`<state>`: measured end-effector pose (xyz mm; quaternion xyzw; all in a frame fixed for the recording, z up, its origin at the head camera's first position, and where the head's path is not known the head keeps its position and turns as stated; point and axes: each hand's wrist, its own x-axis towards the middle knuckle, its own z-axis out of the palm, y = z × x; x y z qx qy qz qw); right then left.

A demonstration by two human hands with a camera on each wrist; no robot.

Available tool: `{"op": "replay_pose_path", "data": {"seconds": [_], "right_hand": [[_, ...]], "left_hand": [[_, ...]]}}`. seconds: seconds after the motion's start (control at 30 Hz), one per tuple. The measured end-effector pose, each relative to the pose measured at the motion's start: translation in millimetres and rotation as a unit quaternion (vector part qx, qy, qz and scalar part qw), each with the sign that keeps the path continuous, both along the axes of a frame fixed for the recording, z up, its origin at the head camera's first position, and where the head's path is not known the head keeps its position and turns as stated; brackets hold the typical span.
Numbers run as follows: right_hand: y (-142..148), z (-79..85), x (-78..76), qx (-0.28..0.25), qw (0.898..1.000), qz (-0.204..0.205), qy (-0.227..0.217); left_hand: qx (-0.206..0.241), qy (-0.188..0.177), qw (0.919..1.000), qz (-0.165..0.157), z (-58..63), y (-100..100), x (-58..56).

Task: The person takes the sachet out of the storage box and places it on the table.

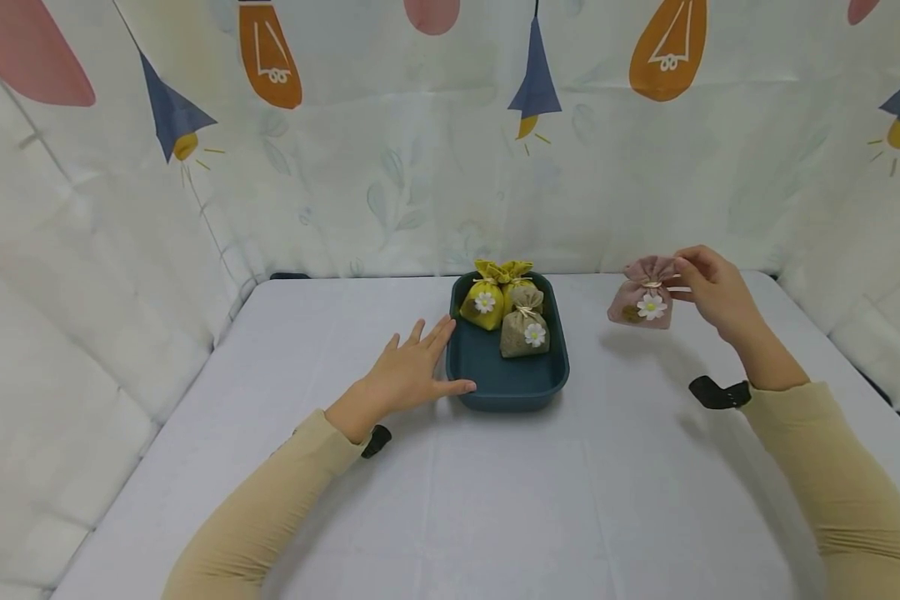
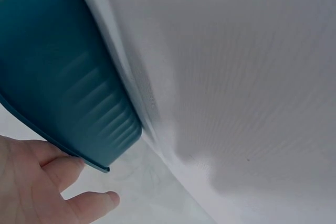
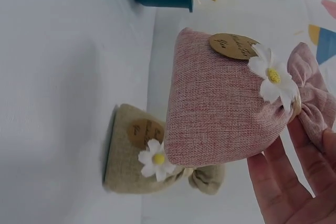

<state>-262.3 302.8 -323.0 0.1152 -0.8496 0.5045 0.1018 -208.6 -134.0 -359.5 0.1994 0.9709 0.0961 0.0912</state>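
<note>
My right hand pinches a pink cloth sachet by its gathered neck, above the table. A white flower and a round brown tag show on the sachet's front. My left hand has its fingers spread and touches the left rim of a dark teal tray. In the tray's back part stand two yellow sachets and a beige sachet, each tied at the neck. The right wrist view shows another beige sachet on the table beyond the pink one; the head view does not show it.
A white cloth covers the table. Behind it hangs a white curtain printed with lamps and bulbs, and a similar curtain closes the left side. Each wrist wears a black camera mount.
</note>
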Motion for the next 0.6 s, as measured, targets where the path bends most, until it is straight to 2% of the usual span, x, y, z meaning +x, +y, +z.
{"op": "replay_pose_path", "data": {"seconds": [0.6], "right_hand": [[42,0.1,3.2,0.008,0.998,-0.054,-0.018]], "left_hand": [[-0.003,-0.001,1.0,0.002,-0.9,0,-1.2]]}}
